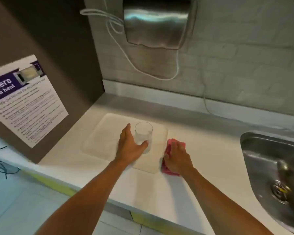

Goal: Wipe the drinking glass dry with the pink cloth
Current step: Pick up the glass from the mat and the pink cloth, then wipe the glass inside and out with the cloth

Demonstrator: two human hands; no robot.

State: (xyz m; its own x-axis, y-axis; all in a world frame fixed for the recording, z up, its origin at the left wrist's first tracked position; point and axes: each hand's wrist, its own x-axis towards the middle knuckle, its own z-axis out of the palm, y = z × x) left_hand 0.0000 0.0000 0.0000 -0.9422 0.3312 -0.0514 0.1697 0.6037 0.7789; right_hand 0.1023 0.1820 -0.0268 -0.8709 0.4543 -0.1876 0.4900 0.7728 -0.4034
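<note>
A clear drinking glass (143,133) stands upright on a white tray (100,138) on the counter. My left hand (129,146) wraps around the glass from its left side, thumb across the lower front. The pink cloth (171,146) lies crumpled on the counter just right of the tray. My right hand (176,158) rests on top of the cloth, fingers curled over it and covering its middle. The glass and the cloth are apart.
A steel sink (270,167) is set into the white counter (210,150) at the right. A metal hand dryer (156,22) with a white cable (176,68) hangs on the tiled wall behind. A dark panel with a safety poster (25,102) stands at the left.
</note>
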